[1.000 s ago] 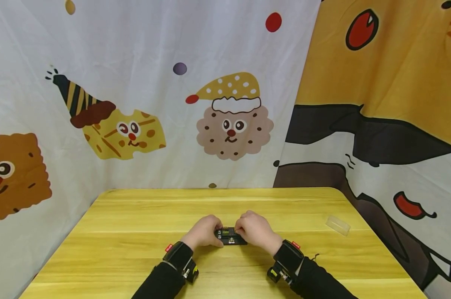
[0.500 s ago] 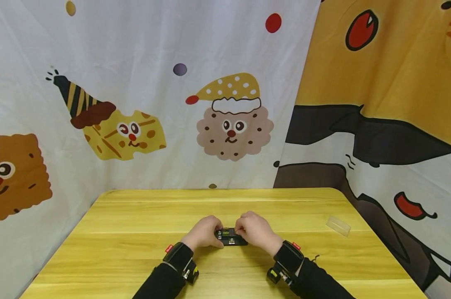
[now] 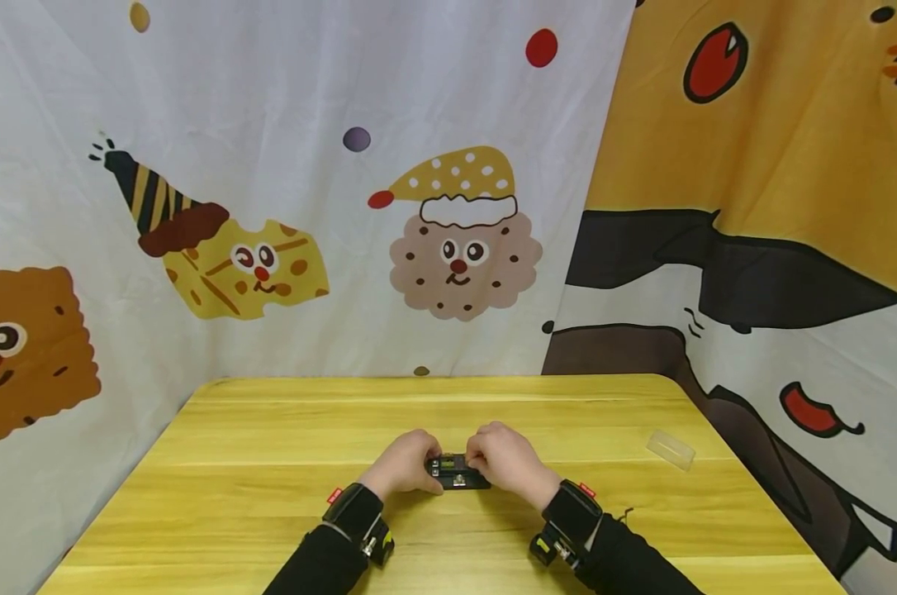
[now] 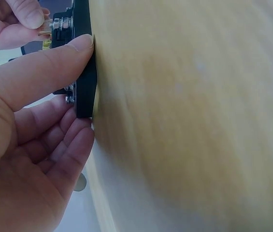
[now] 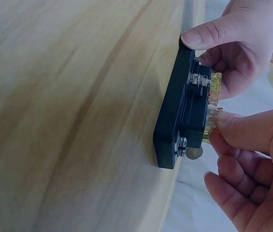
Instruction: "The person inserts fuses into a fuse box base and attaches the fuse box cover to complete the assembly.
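A black fuse block point(image 3: 459, 482) with metal studs and nuts sits on the wooden table between both hands. My left hand point(image 3: 406, 464) grips its left end, the thumb along the near side of the base in the left wrist view. From the right, my right hand point(image 3: 513, 463) pinches a small see-through blade fuse point(image 5: 212, 116) between thumb and index finger, right at the top of the block. Beside it on the block stands a yellowish translucent fuse point(image 5: 216, 82). The blades of the pinched fuse are hidden by the fingers and the block.
A clear plastic cover point(image 3: 671, 449) lies on the table point(image 3: 307, 421) to the right. Behind the table hangs a white cloth point(image 3: 292, 99) printed with cartoon food; a cartoon-printed cloth point(image 3: 761, 273) hangs along the right side.
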Demonstrator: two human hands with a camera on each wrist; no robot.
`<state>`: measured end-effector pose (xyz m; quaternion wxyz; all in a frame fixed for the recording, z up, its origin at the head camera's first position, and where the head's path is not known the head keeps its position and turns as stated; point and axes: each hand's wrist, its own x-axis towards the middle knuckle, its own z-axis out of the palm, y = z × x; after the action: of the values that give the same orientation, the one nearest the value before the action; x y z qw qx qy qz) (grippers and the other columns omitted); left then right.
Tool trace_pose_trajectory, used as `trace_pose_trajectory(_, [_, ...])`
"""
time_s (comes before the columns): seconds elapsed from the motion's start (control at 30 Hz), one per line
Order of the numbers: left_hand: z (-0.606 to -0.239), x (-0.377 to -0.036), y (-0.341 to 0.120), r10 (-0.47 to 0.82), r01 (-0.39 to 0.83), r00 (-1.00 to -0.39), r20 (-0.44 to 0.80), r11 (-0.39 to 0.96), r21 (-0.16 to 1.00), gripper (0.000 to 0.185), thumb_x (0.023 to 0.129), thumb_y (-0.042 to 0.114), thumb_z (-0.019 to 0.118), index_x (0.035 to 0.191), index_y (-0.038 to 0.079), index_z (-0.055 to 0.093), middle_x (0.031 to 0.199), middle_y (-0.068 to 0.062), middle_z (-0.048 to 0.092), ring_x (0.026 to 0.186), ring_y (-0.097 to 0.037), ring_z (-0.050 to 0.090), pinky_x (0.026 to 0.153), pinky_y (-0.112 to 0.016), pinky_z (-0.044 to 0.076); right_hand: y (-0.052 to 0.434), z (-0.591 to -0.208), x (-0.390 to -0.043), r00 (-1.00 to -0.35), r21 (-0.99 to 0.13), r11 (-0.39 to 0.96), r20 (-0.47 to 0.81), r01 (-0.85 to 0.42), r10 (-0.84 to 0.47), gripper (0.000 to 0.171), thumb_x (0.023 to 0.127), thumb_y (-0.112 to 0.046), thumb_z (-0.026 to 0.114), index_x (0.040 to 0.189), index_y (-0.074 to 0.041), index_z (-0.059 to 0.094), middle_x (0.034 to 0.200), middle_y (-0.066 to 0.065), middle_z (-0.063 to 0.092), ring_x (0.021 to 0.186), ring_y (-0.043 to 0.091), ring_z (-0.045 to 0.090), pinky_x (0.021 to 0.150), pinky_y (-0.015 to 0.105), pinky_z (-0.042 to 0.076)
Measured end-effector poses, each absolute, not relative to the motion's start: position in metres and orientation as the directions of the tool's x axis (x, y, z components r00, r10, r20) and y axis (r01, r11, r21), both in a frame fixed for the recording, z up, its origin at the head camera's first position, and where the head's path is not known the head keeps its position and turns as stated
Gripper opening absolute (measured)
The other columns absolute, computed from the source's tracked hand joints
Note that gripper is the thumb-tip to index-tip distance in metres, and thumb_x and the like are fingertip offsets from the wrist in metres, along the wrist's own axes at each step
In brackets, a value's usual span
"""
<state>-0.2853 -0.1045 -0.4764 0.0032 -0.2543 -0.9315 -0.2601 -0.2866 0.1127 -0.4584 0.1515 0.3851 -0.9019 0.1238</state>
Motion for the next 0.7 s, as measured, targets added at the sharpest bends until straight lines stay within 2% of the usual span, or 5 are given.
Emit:
trace_pose_trajectory(0.33, [-0.4762, -0.2841, -0.1045, 0.478, 0.483, -0.867, 0.143, 0.73, 0.484, 0.041, 0.063, 0.02, 0.094, 0.092, 0.006, 0.069, 0.085, 0.001, 0.057, 0.075, -0.012, 0.049, 0.074, -0.032, 0.047, 0.1122, -0.4577, -0.2855, -0.657, -0.121, 0.668, 0.374, -0.735, -0.655, 0.017, 0.08, -0.007, 0.081, 0.075, -0.016, 0.068, 0.073, -0.007, 0.058, 0.071, 0.011, 0.05, 0.067, 0.027, 0.046])
trace_pose_trajectory(0.7, [-0.4749, -0.2845, -0.1047, 0.483, 0.486, -0.864, 0.143, 0.724, 0.49, 0.04, 0.063, 0.019, 0.093, 0.092, 0.005, 0.069, 0.085, 0.0, 0.059, 0.074, -0.012, 0.049, 0.073, -0.032, 0.047, 0.112, -0.4617, -0.2869, -0.648, -0.087, 0.675, 0.39, -0.733, -0.654, 0.02, 0.079, -0.006, 0.082, 0.074, -0.017, 0.066, 0.073, -0.008, 0.055, 0.07, 0.011, 0.048, 0.065, 0.025, 0.045])
